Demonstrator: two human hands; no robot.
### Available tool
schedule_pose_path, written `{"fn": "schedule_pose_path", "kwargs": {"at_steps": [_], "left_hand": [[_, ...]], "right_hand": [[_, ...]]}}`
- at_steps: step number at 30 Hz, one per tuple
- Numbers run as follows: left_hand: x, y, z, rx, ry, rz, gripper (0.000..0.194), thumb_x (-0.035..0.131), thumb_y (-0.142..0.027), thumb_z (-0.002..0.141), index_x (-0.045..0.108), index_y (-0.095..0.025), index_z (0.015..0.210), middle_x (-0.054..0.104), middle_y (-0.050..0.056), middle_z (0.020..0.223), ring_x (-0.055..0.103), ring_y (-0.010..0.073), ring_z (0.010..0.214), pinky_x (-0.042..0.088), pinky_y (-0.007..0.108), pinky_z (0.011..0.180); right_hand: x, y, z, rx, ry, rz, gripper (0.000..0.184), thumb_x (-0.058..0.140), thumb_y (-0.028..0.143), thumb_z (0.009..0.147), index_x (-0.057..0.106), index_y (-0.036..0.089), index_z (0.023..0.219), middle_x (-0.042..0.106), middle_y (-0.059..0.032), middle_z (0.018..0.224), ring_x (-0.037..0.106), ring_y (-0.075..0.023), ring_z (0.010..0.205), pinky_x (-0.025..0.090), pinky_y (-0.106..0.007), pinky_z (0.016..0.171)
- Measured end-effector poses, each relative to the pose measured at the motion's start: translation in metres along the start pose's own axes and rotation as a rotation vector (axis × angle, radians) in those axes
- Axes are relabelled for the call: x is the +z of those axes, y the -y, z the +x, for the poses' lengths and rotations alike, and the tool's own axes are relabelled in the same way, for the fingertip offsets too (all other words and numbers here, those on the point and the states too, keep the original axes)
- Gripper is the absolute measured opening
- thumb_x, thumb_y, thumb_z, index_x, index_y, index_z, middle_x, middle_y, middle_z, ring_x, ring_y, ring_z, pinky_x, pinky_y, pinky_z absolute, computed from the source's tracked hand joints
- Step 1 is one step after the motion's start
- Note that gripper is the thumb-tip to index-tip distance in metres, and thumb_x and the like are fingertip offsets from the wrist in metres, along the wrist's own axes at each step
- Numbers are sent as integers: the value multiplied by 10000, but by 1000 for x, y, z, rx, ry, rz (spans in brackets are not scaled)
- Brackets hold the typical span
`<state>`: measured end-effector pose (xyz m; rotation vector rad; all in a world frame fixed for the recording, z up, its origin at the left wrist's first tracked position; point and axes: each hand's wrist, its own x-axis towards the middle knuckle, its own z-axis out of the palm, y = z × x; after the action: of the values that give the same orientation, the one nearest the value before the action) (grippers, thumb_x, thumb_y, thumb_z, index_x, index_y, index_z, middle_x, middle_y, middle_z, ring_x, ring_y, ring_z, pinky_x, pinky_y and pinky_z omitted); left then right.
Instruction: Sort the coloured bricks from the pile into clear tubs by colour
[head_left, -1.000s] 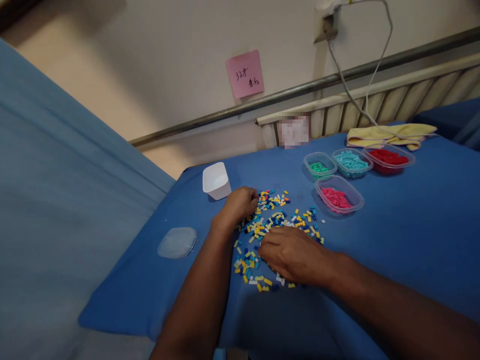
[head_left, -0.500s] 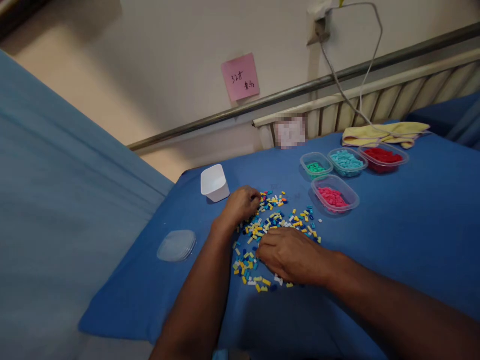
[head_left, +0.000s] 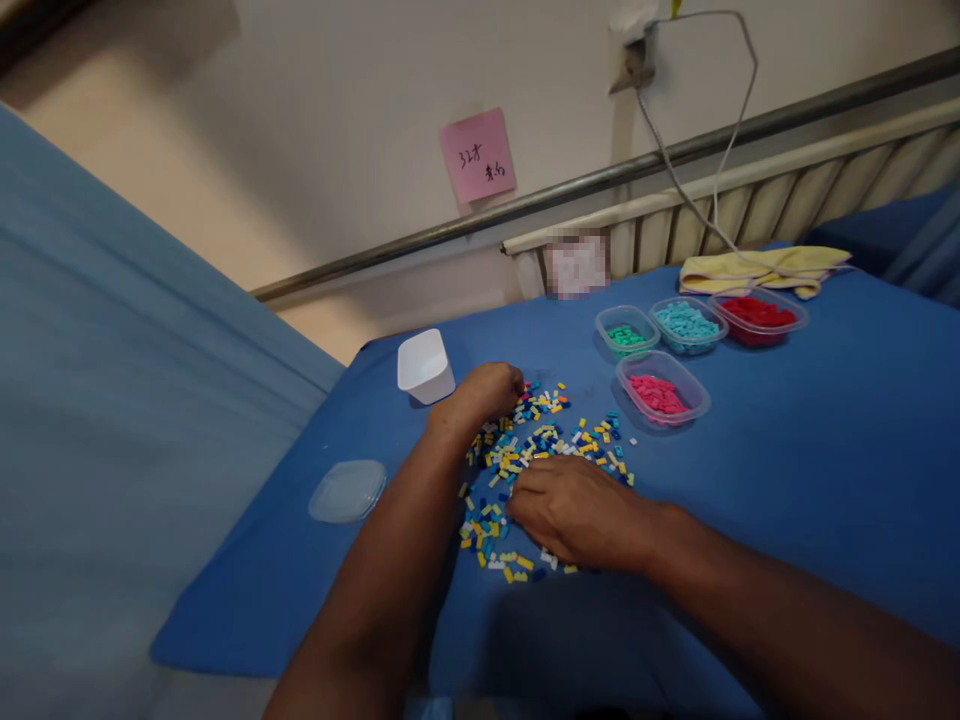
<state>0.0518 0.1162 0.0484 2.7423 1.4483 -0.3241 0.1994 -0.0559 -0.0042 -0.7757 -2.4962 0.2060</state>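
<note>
Small toy building bricks in yellow, white, blue and a few red or pink lie scattered in a loose pile on the blue cloth. At the pile's far left edge my left hand is closed, its fingertips bent down beside a pink brick. My right hand rests low over the near part of the pile, fingers curled together. Its fingertips are mostly hidden, and I cannot make out what either hand holds.
Clear tubs hold green bricks, light blue bricks, red bricks and pink bricks. A white tub and clear lids lie left. Behind are a yellow cloth and a cable.
My left hand has shifted slightly farther from me, toward the pink brick at the pile's far edge. My right hand stays in nearly the same spot. The view has moved a little.
</note>
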Motion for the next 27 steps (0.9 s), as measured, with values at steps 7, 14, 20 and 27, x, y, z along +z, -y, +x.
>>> {"fn": "schedule_pose_path", "kwargs": {"at_steps": [7,14,20,27], "left_hand": [[5,8,-1,-7,37,-37,331,601,-181,858,823,-208,1102,819,90,1082,742,231,923,514,280,780],[3,5,8,-15,128,0,267,647,-184,794,823,-209,995,812,91,960,714,222,790,477,279,696],[2,6,-4,-8,56,-64,259,650,-183,770,766,-199,1001,778,67,917,662,201,760,410,268,628],[-1,26,-20,-7,19,-482,155,662,-302,793,687,-177,881,697,9,767,609,147,674,429,248,610]], "right_hand": [[-2,2,1,7,7,11,202,536,227,1053,693,194,930,706,-37,904,578,-180,821,431,-326,770],[-3,3,1,-9,3,0,203,533,232,1045,684,199,915,698,-24,898,574,-182,807,418,-329,744],[0,1,0,-29,-21,-10,186,548,228,1027,679,200,897,702,-24,890,580,-181,799,412,-332,739],[-1,3,2,-53,0,-44,194,524,242,1039,672,195,922,700,-29,901,589,-180,786,404,-339,715]]}}
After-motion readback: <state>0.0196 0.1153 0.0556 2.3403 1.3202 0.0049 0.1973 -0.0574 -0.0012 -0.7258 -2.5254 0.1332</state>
